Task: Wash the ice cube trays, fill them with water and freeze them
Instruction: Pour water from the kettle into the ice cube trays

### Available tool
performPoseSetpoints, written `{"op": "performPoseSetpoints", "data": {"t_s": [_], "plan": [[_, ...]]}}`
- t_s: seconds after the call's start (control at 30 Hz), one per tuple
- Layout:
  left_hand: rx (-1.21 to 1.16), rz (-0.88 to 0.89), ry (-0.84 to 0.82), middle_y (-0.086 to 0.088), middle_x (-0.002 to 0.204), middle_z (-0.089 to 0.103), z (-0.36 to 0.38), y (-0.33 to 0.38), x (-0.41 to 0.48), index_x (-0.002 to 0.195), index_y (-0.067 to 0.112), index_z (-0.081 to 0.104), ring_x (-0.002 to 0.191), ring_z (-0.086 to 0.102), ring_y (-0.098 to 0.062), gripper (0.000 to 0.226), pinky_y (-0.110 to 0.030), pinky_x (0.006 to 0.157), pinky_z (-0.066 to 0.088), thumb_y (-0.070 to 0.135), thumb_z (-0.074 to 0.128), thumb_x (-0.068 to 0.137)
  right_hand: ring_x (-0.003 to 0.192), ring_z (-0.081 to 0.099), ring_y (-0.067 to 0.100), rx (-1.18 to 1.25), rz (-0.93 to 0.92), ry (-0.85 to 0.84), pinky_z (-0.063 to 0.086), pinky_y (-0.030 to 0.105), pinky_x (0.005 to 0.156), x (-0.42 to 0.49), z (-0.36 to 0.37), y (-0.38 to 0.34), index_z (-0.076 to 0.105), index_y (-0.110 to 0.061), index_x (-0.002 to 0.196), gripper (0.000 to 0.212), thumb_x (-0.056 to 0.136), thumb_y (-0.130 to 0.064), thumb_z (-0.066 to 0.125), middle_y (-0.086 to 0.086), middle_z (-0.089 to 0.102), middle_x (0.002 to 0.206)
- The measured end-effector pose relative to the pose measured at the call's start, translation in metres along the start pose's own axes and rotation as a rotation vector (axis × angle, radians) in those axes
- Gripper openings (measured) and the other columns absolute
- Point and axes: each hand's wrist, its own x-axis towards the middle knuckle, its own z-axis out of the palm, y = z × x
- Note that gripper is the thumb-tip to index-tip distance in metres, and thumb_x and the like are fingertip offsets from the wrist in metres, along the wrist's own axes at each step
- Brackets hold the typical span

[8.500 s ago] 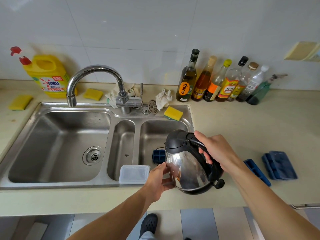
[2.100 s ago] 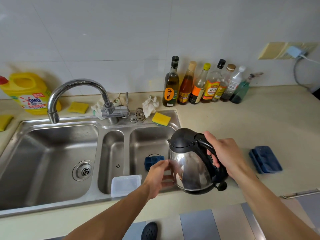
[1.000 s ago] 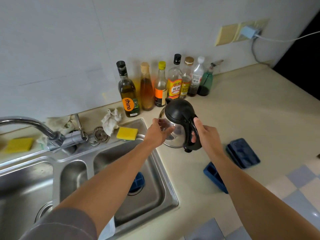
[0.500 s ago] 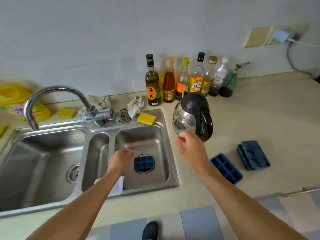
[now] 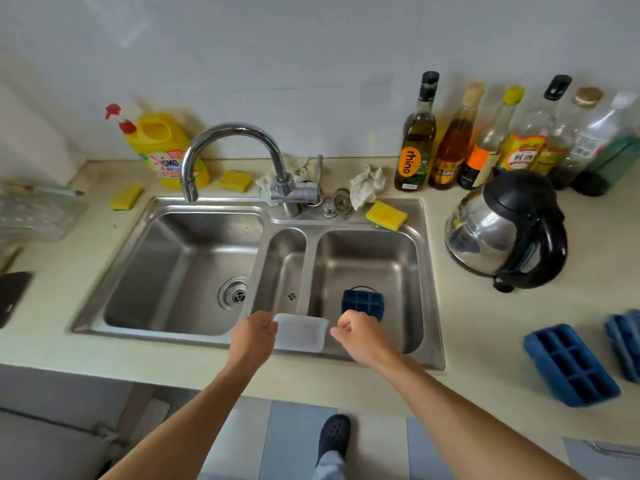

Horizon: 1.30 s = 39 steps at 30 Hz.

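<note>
A white translucent ice cube tray sits on the front rim of the steel sink, over the narrow middle basin. My left hand pinches its left edge with curled fingers. My right hand hovers with curled fingers just off the tray's right edge; contact is unclear. A small blue tray lies over the drain of the right basin. On the counter to the right lie another blue tray and a stack of blue trays.
A steel kettle stands on the counter right of the sink. The faucet arches over the left basin. A yellow sponge, rags, several bottles and a yellow detergent jug line the back.
The kettle was carried from over the sink and set down on the counter at the right. Both hands left it and came to the white tray at the sink's front rim.
</note>
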Motion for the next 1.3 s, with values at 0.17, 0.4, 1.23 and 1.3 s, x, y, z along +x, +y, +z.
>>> {"op": "performPoseSetpoints", "data": {"t_s": [0.17,0.4,1.23,1.3], "plan": [[0.021,-0.002,-0.119,-0.007,0.072,0.056,0.001,-0.013,0.013,0.075,0.012,0.059,0.067,0.054,-0.025,0.020,-0.030,0.061,0.042,0.008,0.053,0.094,0.072,0.056,0.024,0.065,0.112,-0.077,0.052,0.044,0.072,0.018,0.024,-0.004,0.059,0.002,0.122,0.035,0.100,-0.025,0.059,0.010,0.060,0.081],[0.037,0.019,-0.105,-0.001,0.077,0.069,-0.004,-0.018,0.023,0.097,0.016,0.069,0.067,0.061,-0.018,0.014,-0.027,0.055,0.043,0.023,0.056,0.095,0.061,0.061,0.019,0.148,0.193,-0.083,0.050,0.030,0.054,0.025,0.037,-0.021,0.057,-0.010,0.099,0.014,0.096,-0.023,0.060,0.005,0.058,0.081],[0.132,0.220,-0.509,-0.011,0.096,0.072,0.113,0.114,0.141,0.103,0.005,0.072,0.087,0.070,-0.026,0.016,-0.039,0.083,0.061,0.008,0.057,0.096,0.093,0.070,0.025,0.240,0.407,0.320,0.062,0.039,0.080,0.093,-0.034,0.077,0.058,-0.008,0.119,0.020,0.099,-0.005,0.056,0.010,0.066,0.105],[0.200,0.222,-0.512,-0.009,0.094,0.068,0.128,0.113,0.151,0.107,0.004,0.071,0.083,0.065,-0.022,0.019,-0.031,0.075,0.056,0.007,0.056,0.096,0.090,0.069,0.023,0.236,0.431,0.309,0.061,0.035,0.075,0.106,-0.028,0.088,0.058,-0.008,0.118,0.021,0.098,-0.004,0.056,0.008,0.065,0.104]]}}
